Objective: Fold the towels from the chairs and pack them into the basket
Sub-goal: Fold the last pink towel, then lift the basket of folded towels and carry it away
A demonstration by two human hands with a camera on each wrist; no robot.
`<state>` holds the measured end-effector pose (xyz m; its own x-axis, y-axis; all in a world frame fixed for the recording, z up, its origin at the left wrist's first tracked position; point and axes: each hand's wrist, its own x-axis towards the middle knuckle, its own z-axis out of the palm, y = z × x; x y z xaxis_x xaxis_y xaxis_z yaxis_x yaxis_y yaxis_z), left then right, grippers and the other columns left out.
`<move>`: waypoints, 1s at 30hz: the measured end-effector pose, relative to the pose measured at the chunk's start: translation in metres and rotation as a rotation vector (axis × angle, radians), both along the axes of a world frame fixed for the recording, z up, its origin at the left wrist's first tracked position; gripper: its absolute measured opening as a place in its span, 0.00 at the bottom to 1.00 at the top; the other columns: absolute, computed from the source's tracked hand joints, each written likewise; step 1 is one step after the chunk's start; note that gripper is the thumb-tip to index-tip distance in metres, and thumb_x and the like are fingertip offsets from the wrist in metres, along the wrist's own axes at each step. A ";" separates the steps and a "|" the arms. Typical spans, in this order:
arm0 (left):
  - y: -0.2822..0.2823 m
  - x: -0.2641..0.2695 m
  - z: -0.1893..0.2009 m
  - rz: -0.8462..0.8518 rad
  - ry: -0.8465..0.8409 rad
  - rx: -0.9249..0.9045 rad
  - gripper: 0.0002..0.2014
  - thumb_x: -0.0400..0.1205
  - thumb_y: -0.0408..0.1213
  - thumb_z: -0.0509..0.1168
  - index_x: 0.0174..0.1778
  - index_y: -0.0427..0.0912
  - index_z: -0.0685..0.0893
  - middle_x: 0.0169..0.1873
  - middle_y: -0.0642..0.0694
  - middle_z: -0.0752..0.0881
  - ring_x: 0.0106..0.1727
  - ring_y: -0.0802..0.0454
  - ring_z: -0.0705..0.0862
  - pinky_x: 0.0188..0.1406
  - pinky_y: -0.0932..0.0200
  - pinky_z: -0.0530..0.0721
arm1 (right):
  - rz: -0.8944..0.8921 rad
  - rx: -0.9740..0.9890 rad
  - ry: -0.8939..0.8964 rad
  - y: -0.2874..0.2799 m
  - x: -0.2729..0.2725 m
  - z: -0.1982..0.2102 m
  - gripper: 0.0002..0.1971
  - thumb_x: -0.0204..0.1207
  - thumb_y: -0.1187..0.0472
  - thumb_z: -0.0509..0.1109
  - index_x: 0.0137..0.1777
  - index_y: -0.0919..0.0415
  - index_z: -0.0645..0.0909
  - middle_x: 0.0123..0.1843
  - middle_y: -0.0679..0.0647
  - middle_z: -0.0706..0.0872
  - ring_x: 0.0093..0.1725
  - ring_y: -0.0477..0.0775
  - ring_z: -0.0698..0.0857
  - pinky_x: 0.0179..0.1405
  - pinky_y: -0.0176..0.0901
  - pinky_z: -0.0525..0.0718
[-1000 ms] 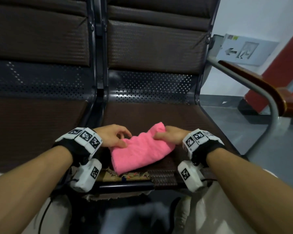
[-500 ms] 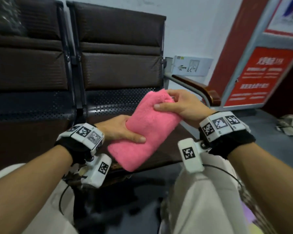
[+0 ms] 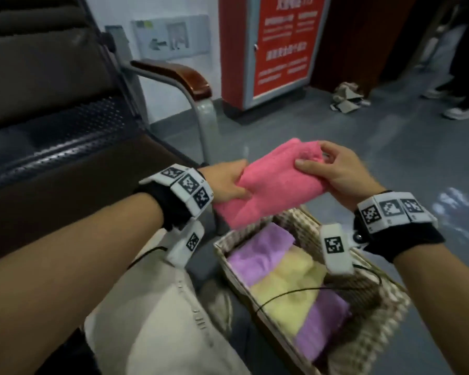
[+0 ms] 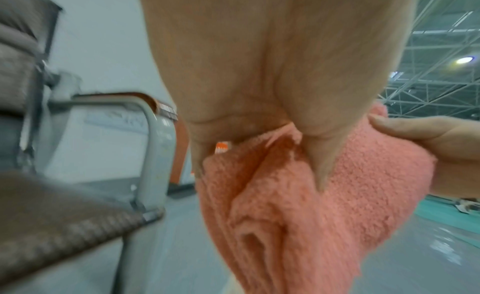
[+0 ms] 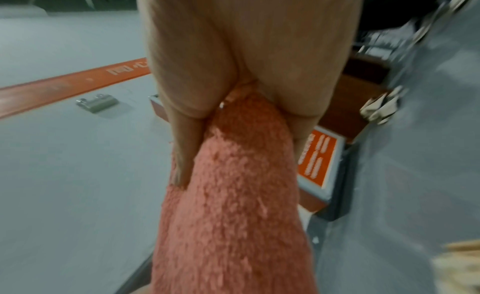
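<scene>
Chair (image 3: 52, 125), dark brown, perforated seat: one in view, far left of the head view, with its wooden armrest (image 3: 173, 75). A second ago two seats filled the frame and the towel lay on one.

Woven basket (image 3: 385, 315) on the floor, lower right, one. Contents: three folded towels side by side, namely purple towel (image 3: 260, 250), yellow towel (image 3: 290, 285), second purple towel (image 3: 322, 326).

Pink towel (image 3: 276, 182), one, folded, now lifted off the seat and held in the air above the basket's far end, not touching it.

Left hand (image 3: 225, 182): fingers curled round the towel's left end, thumb on top. Left wrist view confirms the thumb pressed into a fold.

Right hand (image 3: 333, 169): thumb and fingers closed on the right end, fabric between them. Fingertip contact in the right wrist view is blurred, probably a pinch.
</scene>
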<state>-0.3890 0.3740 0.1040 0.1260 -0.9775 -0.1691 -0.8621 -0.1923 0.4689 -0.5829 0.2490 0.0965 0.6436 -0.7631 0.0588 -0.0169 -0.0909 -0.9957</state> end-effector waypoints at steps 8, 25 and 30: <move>-0.046 -0.107 -0.155 -0.128 0.322 0.316 0.25 0.81 0.35 0.66 0.73 0.37 0.69 0.66 0.37 0.80 0.66 0.43 0.79 0.66 0.55 0.76 | -0.074 0.015 0.445 -0.020 -0.103 -0.103 0.09 0.68 0.61 0.79 0.46 0.55 0.84 0.47 0.57 0.89 0.50 0.56 0.86 0.55 0.52 0.83; -0.039 -0.107 -0.121 -0.079 0.250 0.186 0.12 0.82 0.35 0.61 0.57 0.44 0.86 0.58 0.47 0.86 0.60 0.50 0.83 0.57 0.64 0.75 | -0.133 -0.258 1.162 0.011 -0.099 -0.158 0.10 0.72 0.60 0.71 0.52 0.57 0.87 0.52 0.54 0.87 0.54 0.56 0.85 0.44 0.35 0.72; -0.076 -0.089 -0.087 -0.094 0.265 0.102 0.11 0.80 0.37 0.61 0.51 0.39 0.88 0.50 0.40 0.90 0.53 0.43 0.87 0.58 0.53 0.83 | -0.215 -0.212 1.108 -0.011 -0.063 -0.138 0.09 0.74 0.62 0.68 0.50 0.60 0.87 0.51 0.56 0.88 0.54 0.56 0.85 0.46 0.36 0.75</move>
